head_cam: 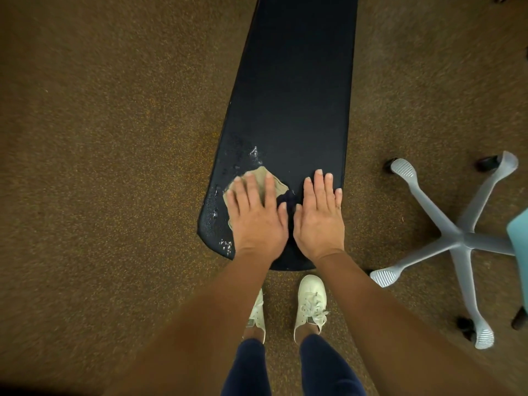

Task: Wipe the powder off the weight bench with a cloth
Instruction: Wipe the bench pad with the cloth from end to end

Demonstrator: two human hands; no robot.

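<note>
Head view: left hand flattens tan cloth on pebbled bench.

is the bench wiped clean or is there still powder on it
Not clean. White powder still speckles the bench beyond the cloth and near its left edge, by the left hand.

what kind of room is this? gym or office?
Hard to say; probably a gym corner or a mixed room. A black padded bench stands on speckled rubber-like flooring, but an office chair's wheeled base sits beside it.
</note>
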